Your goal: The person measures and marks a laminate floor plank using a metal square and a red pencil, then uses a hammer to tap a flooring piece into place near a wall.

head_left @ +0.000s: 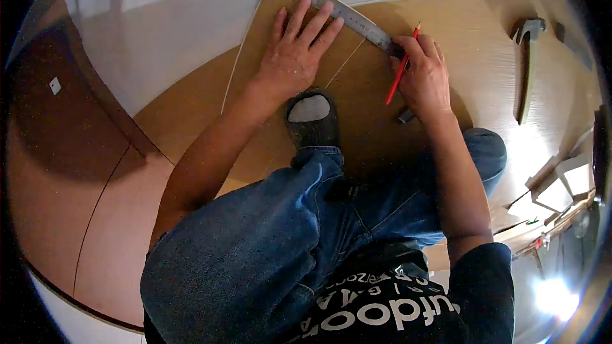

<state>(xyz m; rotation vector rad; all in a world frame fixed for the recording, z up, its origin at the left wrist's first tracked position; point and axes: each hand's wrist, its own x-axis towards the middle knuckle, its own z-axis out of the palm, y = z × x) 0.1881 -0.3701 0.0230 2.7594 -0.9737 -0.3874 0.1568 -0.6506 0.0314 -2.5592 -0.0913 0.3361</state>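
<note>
My left hand [290, 60] lies flat with its fingers spread on a wood-coloured board [252, 51], the fingertips pressing on a steel ruler [358, 21] along the board's far edge. A thin line runs across the board from the ruler toward my foot. At the ruler's right end, my right hand [426, 83] is closed around a red pencil [398, 79], its sharpened tip pointing up and away. Its fingers also touch the ruler's dark end, partly hidden under them. Below that hand a small dark piece [406, 115] shows; I cannot tell what it is.
A claw hammer [526, 67] lies on the wood-look floor at the right, with a dark flat piece [574, 44] beyond it. White sheeting [172, 19] spreads at the far left. My slippered foot [311, 114] rests beneath my hands. Cut pieces [558, 191] and a bright lamp [556, 298] are at the right.
</note>
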